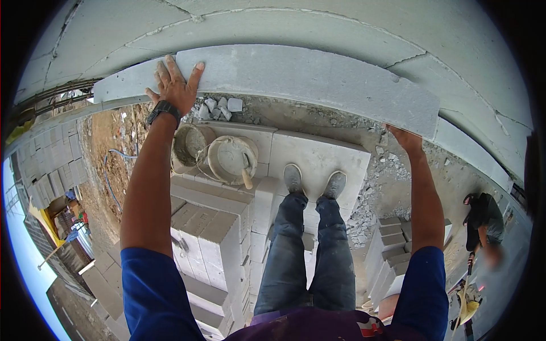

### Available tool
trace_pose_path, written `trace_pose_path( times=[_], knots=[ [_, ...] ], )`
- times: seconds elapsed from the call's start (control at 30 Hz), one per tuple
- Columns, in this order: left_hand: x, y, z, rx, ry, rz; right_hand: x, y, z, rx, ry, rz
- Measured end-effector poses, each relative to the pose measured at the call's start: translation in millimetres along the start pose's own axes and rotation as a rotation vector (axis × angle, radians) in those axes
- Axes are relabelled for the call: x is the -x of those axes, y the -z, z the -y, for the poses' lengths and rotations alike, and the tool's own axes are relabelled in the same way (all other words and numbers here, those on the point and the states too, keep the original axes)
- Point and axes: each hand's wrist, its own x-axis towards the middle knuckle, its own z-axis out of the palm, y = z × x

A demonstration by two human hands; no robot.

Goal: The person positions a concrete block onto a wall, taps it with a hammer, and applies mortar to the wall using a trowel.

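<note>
A: Where is the long pale block held?
B: It is held along the wall, in the upper part of the view. Its near edge is met by the right hand; the fingertips are hidden under it, so how far they are closed cannot be told.
A: And the left hand?
B: It is opened wide, fingers spread, and laid flat over the joint between that block and a shorter-looking piece beside it. A dark watch is worn on that wrist.
A: What is contained in the buckets?
B: In the nearer bucket, a pale grey mix is held, with a trowel rested at the rim, its wooden handle projected outward. The other bucket is set just beside it; its inside is coated with grey, and its depth cannot be made out.
A: Anything else below?
B: Broken chunks are scattered beyond the buckets, and blocks are stacked beside the legs. Another person is seen at the lower right.
</note>
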Motion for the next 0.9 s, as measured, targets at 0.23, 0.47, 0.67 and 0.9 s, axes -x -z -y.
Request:
trace_pose_path(
  times=[0.23,0.47,0.67,0.9],
  knots=[
    [1,0,-2,-0.007,0.012,0.001,21,-25,-6,-0.444,-0.2,0.178],
    [4,4,-4,0.005,0.015,0.018,24,-28,-2,-0.198,-0.145,0.12],
    [3,6,-4,0.019,0.022,0.049,5,-1,-3,-0.223,-0.135,0.089],
    [-1,8,0,0.019,0.016,0.09,20,7,-34,0.166,0.141,-0.031]
  ],
)
